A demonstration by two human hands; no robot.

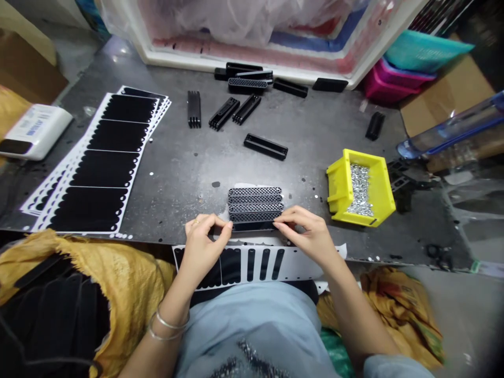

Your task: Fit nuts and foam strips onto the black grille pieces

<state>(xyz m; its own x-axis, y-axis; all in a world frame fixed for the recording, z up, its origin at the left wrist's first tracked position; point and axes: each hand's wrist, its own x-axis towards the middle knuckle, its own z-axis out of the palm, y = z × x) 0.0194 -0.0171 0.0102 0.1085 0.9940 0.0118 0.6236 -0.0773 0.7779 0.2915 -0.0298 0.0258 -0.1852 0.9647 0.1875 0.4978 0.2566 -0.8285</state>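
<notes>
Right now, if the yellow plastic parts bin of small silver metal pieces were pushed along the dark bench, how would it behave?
The yellow plastic parts bin is likely heavy for its size, given the heap of small silver metal pieces inside. Its wide, flat base suggests sliding rather than tipping, though the loose pieces could shift.

The left hand (203,249) and right hand (305,234) pinch opposite ends of a black mesh-faced plastic strip (252,224) at the front edge of the worktop (177,173), touching a row of like strips (255,202). A white backing sheet with black pads (252,265) lies just below the wrists. A yellow bin (337,184) of small metal parts (360,189) sits toward the right edge, and stacked black-pad sheets (106,163) lie along the left edge
</notes>
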